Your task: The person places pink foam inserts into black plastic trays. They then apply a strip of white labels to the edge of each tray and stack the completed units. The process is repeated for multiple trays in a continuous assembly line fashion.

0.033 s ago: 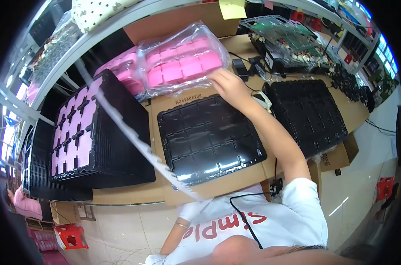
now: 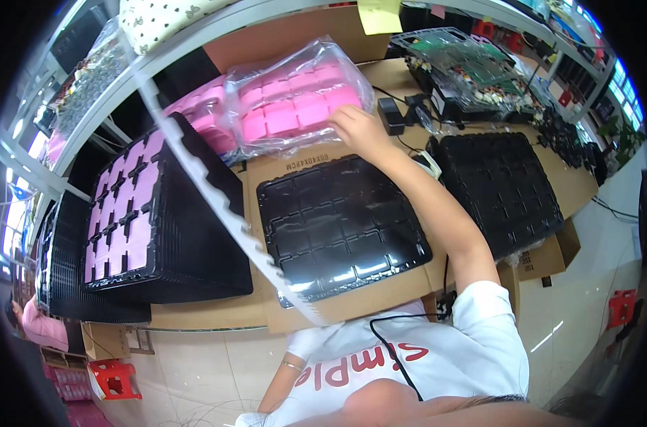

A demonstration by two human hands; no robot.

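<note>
My right hand [image 2: 357,130] reaches across to the front right corner of a clear plastic bag [image 2: 277,147]. Pink notched foam-like pieces [image 2: 284,119] fill the bag in rows. The fingers are bent and pressed together at the pieces' edge; whatever lies between the fingertips is hidden. Below that forearm lies a shiny black moulded tray [image 2: 337,224] with shallow compartments, on a cardboard sheet [image 2: 359,302]. My left forearm, with a thin bracelet [image 2: 291,365], hangs down beside my body, and its hand does not show.
Stacked black trays [image 2: 195,235] stand at left, pink pieces [image 2: 127,192] in the outermost one. More black trays [image 2: 501,188] lie at right. Behind are circuit boards [image 2: 466,57] and a black adapter [image 2: 391,116]. A white toothed strip [image 2: 216,203] crosses the view diagonally.
My right hand has shifted slightly left along the edge of the pink pieces. The upper part of the toothed strip has swung; the trays stay in place.
</note>
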